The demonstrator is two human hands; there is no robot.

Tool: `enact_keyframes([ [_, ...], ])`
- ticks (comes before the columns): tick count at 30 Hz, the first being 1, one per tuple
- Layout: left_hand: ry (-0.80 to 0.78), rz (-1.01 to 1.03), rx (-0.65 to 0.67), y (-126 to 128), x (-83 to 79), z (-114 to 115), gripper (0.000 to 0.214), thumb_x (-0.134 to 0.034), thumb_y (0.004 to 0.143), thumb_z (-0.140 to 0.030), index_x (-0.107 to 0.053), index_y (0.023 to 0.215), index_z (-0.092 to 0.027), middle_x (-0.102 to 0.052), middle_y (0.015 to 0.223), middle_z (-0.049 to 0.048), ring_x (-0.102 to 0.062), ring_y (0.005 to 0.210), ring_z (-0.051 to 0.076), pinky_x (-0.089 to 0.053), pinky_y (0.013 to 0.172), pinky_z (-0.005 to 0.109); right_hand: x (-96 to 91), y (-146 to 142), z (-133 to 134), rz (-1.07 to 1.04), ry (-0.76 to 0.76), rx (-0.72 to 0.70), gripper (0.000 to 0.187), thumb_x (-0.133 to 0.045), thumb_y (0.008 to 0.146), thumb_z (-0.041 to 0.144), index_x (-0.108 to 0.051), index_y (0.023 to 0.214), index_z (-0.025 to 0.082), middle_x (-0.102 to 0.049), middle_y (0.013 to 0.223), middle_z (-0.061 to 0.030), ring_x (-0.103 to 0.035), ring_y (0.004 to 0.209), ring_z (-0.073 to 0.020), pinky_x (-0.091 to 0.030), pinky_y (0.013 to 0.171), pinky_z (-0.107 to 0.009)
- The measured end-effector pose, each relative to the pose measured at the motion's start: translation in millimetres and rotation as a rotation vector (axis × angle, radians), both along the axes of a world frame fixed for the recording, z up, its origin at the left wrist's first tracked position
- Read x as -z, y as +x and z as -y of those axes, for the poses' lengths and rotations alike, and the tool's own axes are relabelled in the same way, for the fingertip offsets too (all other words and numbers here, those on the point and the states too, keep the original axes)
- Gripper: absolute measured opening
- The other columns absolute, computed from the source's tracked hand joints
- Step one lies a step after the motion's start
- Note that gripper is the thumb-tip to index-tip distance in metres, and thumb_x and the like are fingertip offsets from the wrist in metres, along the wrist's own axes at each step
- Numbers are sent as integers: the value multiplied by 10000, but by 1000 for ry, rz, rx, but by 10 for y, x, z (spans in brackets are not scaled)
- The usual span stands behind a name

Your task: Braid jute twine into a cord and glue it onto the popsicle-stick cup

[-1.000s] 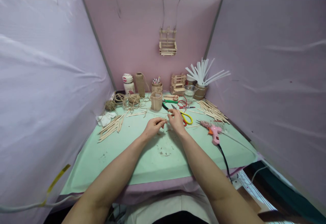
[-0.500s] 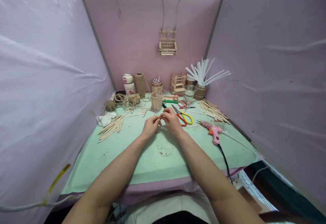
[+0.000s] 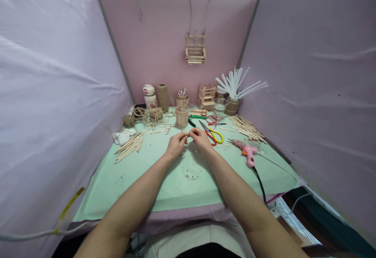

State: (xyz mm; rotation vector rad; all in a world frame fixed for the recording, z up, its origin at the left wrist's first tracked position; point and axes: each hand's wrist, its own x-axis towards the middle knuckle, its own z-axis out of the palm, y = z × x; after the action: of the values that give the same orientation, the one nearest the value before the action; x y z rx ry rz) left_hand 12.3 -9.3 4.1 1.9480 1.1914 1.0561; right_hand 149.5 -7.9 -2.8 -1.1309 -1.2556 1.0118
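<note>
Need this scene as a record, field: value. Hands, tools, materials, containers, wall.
left hand: fingers bent, fingertips close to the right hand's
right hand: fingers bent; anything held between the hands is too small to identify
tools: scissors beside the right hand; pink glue gun farther right
materials: wooden sticks at both sides; twine at back left
containers: wooden cup beyond the hands; brown pot with white sticks
wall: slatted wooden holder, hanging
</note>
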Motion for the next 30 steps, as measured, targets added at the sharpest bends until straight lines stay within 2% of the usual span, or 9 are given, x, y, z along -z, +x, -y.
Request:
enact_keyframes([
  [4, -42, 56, 27, 31, -9, 1, 259, -460, 794, -292, -675, 848, -158, -607, 657, 14, -533, 691, 148, -418, 711, 258, 20, -20, 0, -298, -173, -150, 274, -661, 631, 415, -497, 680, 200, -511, 641, 32, -481, 578, -110, -332, 501, -225],
  [7, -67, 109, 55, 49, -8, -5, 252, -475, 782, -292, -677, 845, -156, -613, 670, 19, -548, 717, 156, -424, 750, 274, 25, -19, -11, -455, -224, -255, 321, -702, 601, 410, -458, 628, 203, -479, 590, 36, -467, 541, -108, -357, 507, -245],
  [9, -76, 121, 62, 56, 2, -10, 246, -481, 777, -288, -675, 844, -153, -616, 668, 21, -554, 724, 161, -423, 757, 281, 23, -7, -18, -500, -235, -271, 326, -707, 608, 408, -454, 612, 203, -475, 576, 31, -465, 541, -113, -372, 515, -256],
  [12, -65, 90, 46, 52, 26, -13, 235, -469, 783, -288, -663, 777, -156, -615, 667, 21, -553, 723, 162, -419, 734, 275, 14, 14, -17, -455, -237, -232, 311, -713, 602, 406, -481, 617, 199, -484, 582, 23, -460, 559, -115, -347, 487, -238],
  [15, -28, 29, 12, 36, 38, -3, 262, -448, 803, -313, -645, 714, -164, -602, 651, 16, -532, 691, 153, -404, 690, 260, 1, 19, -6, -380, -232, -136, 285, -723, 574, 387, -548, 684, 191, -526, 642, 14, -462, 592, -109, -330, 481, -216],
  [19, 10, -12, -29, 27, 20, 31, 276, -464, 811, -361, -662, 787, -169, -627, 702, 21, -524, 685, 150, -386, 661, 248, -19, 15, 8, -259, -186, -43, 288, -710, 577, 406, -587, 725, 191, -575, 706, 15, -483, 617, -104, -360, 528, -221],
  [22, 24, -13, -38, 33, -2, 60, 291, -469, 814, -377, -671, 818, -166, -647, 732, 29, -538, 713, 155, -387, 670, 243, -32, 26, 8, -177, -136, -45, 291, -702, 587, 426, -592, 714, 189, -575, 679, 22, -477, 597, -99, -357, 528, -218],
  [30, 35, -48, -28, 23, 12, 58, 322, -432, 826, -367, -655, 725, -158, -620, 658, 5, -521, 664, 139, -373, 639, 232, -50, 4, 17, -110, -33, -99, 246, -663, 630, 407, -574, 711, 193, -545, 632, 36, -467, 566, -96, -348, 526, -223],
])
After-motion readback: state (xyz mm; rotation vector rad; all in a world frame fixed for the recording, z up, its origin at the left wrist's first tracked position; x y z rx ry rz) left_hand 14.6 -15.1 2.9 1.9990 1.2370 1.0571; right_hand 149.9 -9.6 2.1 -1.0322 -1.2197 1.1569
